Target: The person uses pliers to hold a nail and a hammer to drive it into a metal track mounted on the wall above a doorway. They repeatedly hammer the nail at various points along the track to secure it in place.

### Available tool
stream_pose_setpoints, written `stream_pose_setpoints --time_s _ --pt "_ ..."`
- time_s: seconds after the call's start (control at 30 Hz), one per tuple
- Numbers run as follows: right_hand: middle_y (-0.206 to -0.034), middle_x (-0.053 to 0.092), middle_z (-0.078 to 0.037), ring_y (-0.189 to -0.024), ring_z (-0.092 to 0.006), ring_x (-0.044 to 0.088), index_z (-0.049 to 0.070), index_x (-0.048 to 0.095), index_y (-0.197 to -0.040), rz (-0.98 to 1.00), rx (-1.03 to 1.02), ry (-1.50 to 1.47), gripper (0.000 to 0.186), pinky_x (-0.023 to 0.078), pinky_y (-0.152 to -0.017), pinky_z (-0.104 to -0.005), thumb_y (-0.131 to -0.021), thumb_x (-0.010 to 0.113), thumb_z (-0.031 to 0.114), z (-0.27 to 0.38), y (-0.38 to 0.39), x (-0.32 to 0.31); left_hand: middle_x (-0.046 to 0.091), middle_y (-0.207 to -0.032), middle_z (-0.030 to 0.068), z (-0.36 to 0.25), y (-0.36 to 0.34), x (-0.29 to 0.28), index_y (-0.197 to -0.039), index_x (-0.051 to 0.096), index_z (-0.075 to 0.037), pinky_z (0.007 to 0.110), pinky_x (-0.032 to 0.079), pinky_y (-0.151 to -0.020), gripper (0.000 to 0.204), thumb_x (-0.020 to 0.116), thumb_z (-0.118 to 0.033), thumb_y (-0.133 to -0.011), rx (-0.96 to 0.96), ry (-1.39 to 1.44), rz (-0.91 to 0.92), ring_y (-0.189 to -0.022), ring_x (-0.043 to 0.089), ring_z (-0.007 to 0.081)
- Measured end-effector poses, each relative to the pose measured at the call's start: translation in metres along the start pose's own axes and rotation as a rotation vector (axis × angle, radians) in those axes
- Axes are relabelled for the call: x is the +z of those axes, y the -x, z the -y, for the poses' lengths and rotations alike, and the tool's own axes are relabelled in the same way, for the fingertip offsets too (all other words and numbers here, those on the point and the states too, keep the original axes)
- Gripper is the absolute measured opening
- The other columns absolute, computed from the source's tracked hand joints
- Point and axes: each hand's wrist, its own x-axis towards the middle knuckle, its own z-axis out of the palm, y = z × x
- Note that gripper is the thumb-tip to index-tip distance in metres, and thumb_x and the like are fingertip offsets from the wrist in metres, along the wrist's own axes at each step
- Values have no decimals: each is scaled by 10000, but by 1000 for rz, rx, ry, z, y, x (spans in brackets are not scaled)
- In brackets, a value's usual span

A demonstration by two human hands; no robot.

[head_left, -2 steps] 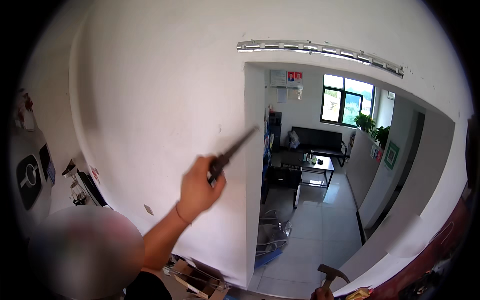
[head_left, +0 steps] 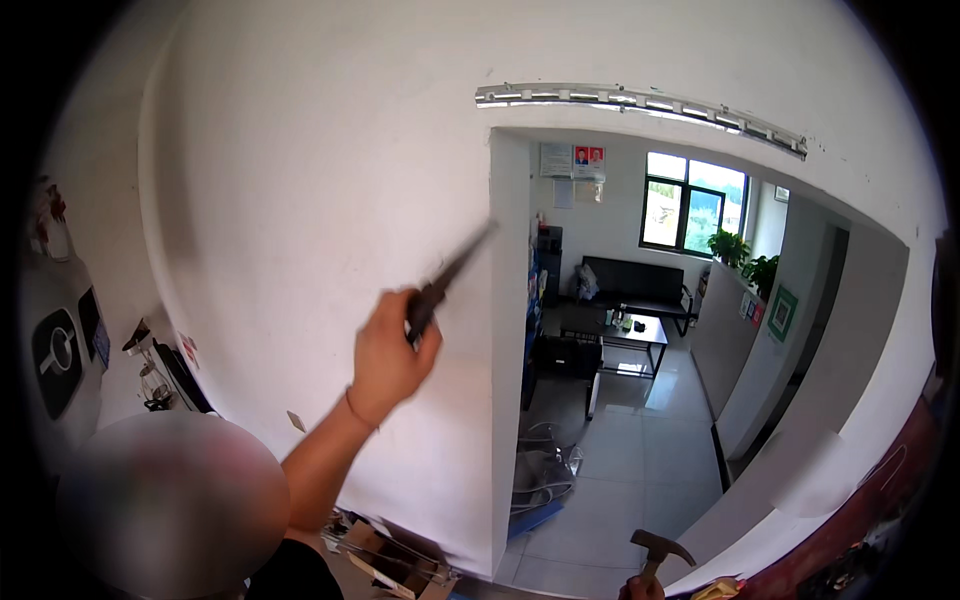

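Observation:
My left hand (head_left: 392, 345) is raised in front of the white wall (head_left: 300, 220), closed round a long dark tapered tool (head_left: 455, 270). Motion blurs the tool, so its exact kind does not show; its thin end points up and right, near the doorway's left edge. Low at the bottom edge, my right hand (head_left: 640, 588) grips a claw hammer (head_left: 660, 550) with its head up; most of that hand is cut off by the frame. Over the doorway runs a slotted shiny metal rail (head_left: 640, 103), apart from both hands.
An open cardboard box (head_left: 400, 560) lies at the wall's foot. Through the doorway stand a black sofa (head_left: 635, 283), a low table (head_left: 640, 330) and potted plants (head_left: 730, 245). Plastic-wrapped items (head_left: 545, 475) sit just inside. A blurred round patch covers the lower left.
My left hand has shifted slightly up and left, carrying the dark tool with it. The hammer in my right hand has barely moved.

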Motion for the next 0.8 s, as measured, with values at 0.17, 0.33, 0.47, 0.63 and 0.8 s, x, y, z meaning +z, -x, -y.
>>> stream_pose_setpoints --time_s 0.17,0.33,0.47,0.63,0.8 --pt "-614 494 29 -445 -81 426 132 542 -860 31 -96 78 263 339 -388 -246 -1043 569 320 -12 -10 14 613 -1019 181 45 -109 22 -1150 558 2 480 540 -695 293 636 -178 -932 56 -122 -190 -839 643 399" --pt "-614 489 34 -462 -72 410 132 548 -832 -63 -60 87 278 314 -401 -241 -1037 574 317 -9 0 18 589 -984 158 53 -158 60 -1139 556 -11 455 554 -686 305 645 -192 -910 151 -175 -215 -844 638 352" --pt "-620 486 42 -500 -68 417 124 568 -816 -164 -66 -10 295 307 -432 -241 -1026 593 329 -15 13 6 583 -983 156 60 -166 79 -1129 553 -12 453 560 -689 305 646 -195 -904 149 -190 -176 -851 633 343" --pt "-644 520 34 -520 -71 418 105 630 -811 -288 -126 125 330 304 -445 -251 -998 637 378 -7 9 0 592 -1063 175 65 -167 90 -1212 534 -7 472 552 -745 349 631 -208 -943 98 -153 -169 -878 641 373" --pt "-639 511 34 -497 -73 411 116 621 -822 -270 -41 60 320 308 -435 -254 -1002 630 380 -10 -5 4 595 -1064 184 67 -169 86 -1214 532 -3 474 554 -757 349 626 -212 -951 109 -152 -140 -893 640 381"
